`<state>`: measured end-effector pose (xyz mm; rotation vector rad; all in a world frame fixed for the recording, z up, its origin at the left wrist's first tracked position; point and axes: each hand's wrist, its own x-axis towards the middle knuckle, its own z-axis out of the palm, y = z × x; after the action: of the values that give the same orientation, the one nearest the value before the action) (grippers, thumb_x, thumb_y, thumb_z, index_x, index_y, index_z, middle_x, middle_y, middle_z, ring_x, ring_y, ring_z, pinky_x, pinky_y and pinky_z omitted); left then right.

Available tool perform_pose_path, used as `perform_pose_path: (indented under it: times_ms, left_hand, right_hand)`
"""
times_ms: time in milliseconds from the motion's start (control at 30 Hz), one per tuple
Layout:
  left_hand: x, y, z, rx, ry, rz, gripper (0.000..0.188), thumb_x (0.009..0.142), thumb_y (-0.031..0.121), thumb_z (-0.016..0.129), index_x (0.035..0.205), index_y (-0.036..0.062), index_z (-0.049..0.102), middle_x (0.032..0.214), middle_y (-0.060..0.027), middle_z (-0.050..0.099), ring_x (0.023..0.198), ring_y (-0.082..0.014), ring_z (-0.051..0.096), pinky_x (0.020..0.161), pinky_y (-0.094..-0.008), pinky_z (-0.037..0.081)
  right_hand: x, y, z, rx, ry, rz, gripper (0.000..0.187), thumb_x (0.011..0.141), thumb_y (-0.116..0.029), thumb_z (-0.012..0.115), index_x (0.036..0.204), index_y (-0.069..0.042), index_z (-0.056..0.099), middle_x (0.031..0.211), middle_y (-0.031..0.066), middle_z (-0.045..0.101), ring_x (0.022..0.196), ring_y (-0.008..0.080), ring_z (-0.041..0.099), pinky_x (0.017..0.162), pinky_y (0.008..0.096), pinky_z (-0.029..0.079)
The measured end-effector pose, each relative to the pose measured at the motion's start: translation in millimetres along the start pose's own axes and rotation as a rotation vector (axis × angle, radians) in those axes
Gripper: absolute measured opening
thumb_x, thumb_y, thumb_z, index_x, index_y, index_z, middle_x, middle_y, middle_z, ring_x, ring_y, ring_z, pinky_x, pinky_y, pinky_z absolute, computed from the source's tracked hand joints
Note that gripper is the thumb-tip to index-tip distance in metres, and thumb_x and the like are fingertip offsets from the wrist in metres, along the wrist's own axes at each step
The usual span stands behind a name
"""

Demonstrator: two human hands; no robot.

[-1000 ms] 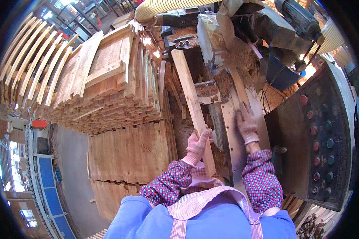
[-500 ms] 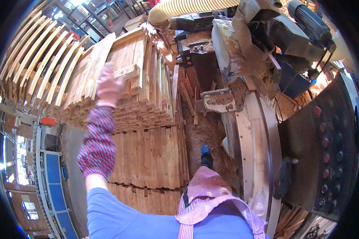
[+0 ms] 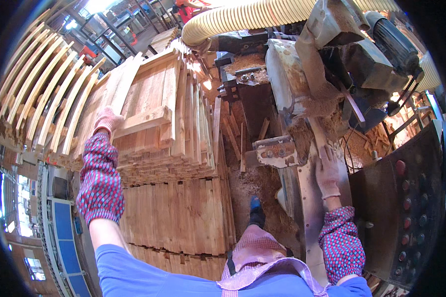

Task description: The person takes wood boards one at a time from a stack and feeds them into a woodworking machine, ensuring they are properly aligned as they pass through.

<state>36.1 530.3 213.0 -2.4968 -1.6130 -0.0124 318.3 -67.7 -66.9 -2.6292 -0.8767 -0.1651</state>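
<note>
My left hand [image 3: 108, 120], in a pinkish knit glove, is closed on the near end of a pale wooden board [image 3: 127, 85] that lies on top of the tall lumber stack [image 3: 158, 163]. Beside that hand, a short wooden crosspiece [image 3: 143, 120] rests across the boards. On the right, my right hand [image 3: 327, 173], gloved alike, lies flat with outstretched fingers on the metal feed table [image 3: 309, 198] of a woodworking machine [image 3: 290, 74]. Its fingertips touch the near part of a narrow wooden strip [image 3: 317, 131], whose far end runs under the sawdust-covered machine head.
A dark control panel [image 3: 399, 213] with several buttons stands close to my right arm. Curved slats [image 3: 39, 89] project at the left. A ribbed hose [image 3: 248, 22] crosses above the machine. Scraps and sawdust litter the floor [image 3: 252, 183]; a lower board stack [image 3: 178, 213] stands nearby.
My left hand has moved left and toward me, onto the board's end. My right hand has come forward along the feed table to the strip. The view has shifted slightly.
</note>
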Motion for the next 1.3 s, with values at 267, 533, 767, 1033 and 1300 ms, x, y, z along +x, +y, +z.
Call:
perform_pose_path:
  times_ms: [267, 533, 767, 1033, 1300]
  left_hand:
    - [-299.2, 114.3, 36.9, -1.815, -0.489, 0.193, 0.039, 0.084, 0.022, 0.069, 0.114, -0.0008, 0.06, 0.096, -0.0119, 0.067, 0.081, -0.0218, 0.066, 0.076, -0.0353, 0.056]
    - [-499.1, 257.8, 146.6, -2.087, -0.605, 0.071, 0.052, 0.092, 0.044, 0.067, 0.124, 0.0042, 0.054, 0.106, -0.0093, 0.065, 0.09, -0.0187, 0.065, 0.077, -0.0313, 0.056]
    - [-518.5, 248.0, 167.0, -1.895, -0.856, 0.064, 0.045, 0.096, 0.04, 0.063, 0.119, 0.0015, 0.056, 0.103, -0.0105, 0.067, 0.09, -0.0196, 0.067, 0.075, -0.0345, 0.059]
    - [-506.7, 252.2, 174.3, -1.947, -0.91, 0.028, 0.038, 0.096, 0.032, 0.066, 0.117, 0.0016, 0.059, 0.105, -0.0079, 0.068, 0.091, -0.0167, 0.066, 0.077, -0.0319, 0.057]
    - [-489.8, 266.2, 180.9, -1.862, -0.728, 0.152, 0.044, 0.095, 0.037, 0.066, 0.122, 0.0019, 0.058, 0.106, -0.0067, 0.065, 0.095, -0.0151, 0.061, 0.083, -0.031, 0.053]
  right_hand:
    - [-112.6, -178.2, -86.8, 1.451, -0.444, -0.043, 0.075, 0.089, -0.02, 0.072, 0.149, 0.002, 0.033, 0.148, 0.0176, 0.046, 0.126, 0.0232, 0.054, 0.106, 0.0346, 0.042]
    - [-275.0, -92.5, -125.4, 0.724, -0.258, 0.242, 0.089, 0.083, -0.024, 0.069, 0.15, 0.007, 0.02, 0.138, 0.0357, 0.046, 0.125, 0.0452, 0.051, 0.105, 0.0442, 0.043]
    - [-371.1, -17.6, -103.7, -0.132, -0.111, 0.153, 0.067, 0.085, -0.023, 0.063, 0.14, 0.008, 0.041, 0.139, 0.0312, 0.046, 0.125, 0.0455, 0.05, 0.106, 0.0501, 0.041]
    - [-78.5, 18.4, -19.3, -0.288, 0.01, -0.038, 0.044, 0.094, -0.018, 0.05, 0.132, 0.003, 0.051, 0.141, 0.0199, 0.048, 0.13, 0.037, 0.045, 0.111, 0.0453, 0.035]
    - [-154.3, -67.1, -51.8, 0.941, -0.339, -0.018, 0.074, 0.092, -0.03, 0.065, 0.149, 0.003, 0.031, 0.139, 0.0238, 0.052, 0.122, 0.0335, 0.056, 0.102, 0.0375, 0.044]
